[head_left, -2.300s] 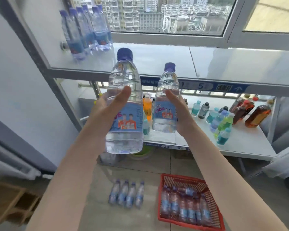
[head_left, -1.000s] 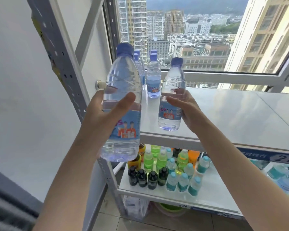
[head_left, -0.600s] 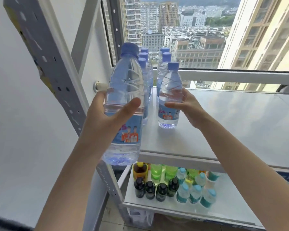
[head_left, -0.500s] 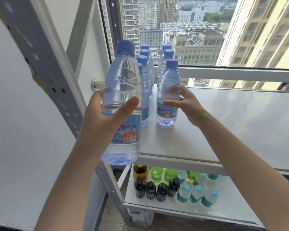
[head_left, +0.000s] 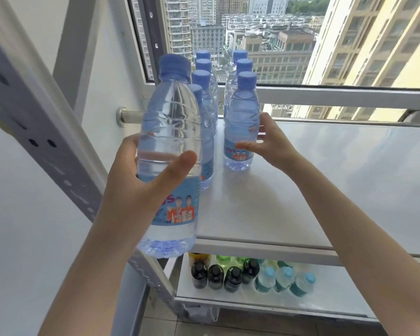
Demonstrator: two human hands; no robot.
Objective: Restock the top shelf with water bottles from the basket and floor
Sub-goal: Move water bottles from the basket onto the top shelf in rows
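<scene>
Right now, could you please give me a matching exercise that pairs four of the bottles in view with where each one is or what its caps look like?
Column 1
1. nearest bottle, in the left hand
2. front bottle of the right row
3. dark bottles
4. pale bottles

Column 2
A. black caps, on the lower shelf
B. in the air, before the front edge of the top shelf
C. light blue caps, on the lower shelf
D. standing on the top shelf, right hand round it

Pairs: 1-B, 2-D, 3-A, 4-C.
</scene>
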